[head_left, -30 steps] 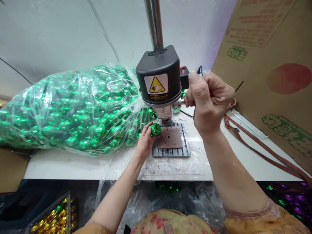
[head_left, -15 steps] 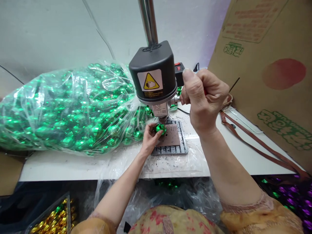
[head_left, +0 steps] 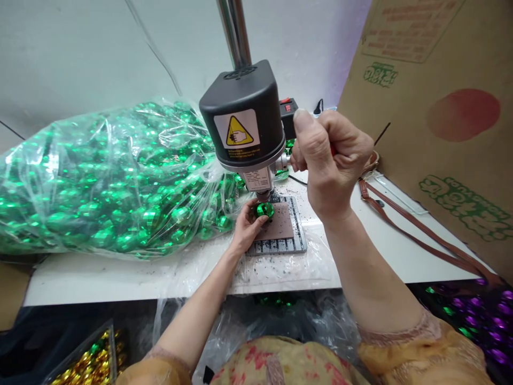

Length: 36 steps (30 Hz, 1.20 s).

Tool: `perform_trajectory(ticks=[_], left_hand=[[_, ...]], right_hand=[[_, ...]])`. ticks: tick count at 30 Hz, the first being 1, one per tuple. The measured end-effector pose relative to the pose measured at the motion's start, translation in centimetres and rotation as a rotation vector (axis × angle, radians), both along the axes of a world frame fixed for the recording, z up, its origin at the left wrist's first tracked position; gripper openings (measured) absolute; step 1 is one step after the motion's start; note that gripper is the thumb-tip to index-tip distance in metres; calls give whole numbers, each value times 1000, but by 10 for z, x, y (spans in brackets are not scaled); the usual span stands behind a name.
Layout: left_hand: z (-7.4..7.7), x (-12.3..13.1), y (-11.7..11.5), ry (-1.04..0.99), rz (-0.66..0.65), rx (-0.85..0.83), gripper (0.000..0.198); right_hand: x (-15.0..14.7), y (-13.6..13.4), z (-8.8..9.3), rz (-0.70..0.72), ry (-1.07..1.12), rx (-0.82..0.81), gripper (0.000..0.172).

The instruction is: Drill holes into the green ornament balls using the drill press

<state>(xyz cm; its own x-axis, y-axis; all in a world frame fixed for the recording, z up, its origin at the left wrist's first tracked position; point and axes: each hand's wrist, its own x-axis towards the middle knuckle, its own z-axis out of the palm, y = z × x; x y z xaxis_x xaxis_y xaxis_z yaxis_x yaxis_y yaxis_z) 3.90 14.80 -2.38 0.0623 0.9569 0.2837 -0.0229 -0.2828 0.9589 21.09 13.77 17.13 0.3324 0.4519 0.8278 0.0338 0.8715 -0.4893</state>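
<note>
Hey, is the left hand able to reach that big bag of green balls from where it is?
Probably yes. The left hand sits right beside the bag with nothing between them, though it is busy pinching a green ball under the drill.

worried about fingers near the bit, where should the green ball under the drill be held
Pinch the green ball across its round sides, coming from the left, as the left hand does. The drill chuck sits right over its top, so leave the top clear.
</note>
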Motion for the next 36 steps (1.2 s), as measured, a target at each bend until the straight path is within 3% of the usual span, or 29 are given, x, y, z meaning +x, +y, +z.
perform_trajectory(ticks=[13,24,36], left_hand=[[4,3,-22,202,47,-25,60],[12,7,-24,332,16,16,58],[14,10,-25,284,44,43,56]], right_hand=[[0,-4,4,0,18,-1,53],[-4,-6,-14,-19,38,109,48],[-5,-4,-29,-46,16,197,50]])
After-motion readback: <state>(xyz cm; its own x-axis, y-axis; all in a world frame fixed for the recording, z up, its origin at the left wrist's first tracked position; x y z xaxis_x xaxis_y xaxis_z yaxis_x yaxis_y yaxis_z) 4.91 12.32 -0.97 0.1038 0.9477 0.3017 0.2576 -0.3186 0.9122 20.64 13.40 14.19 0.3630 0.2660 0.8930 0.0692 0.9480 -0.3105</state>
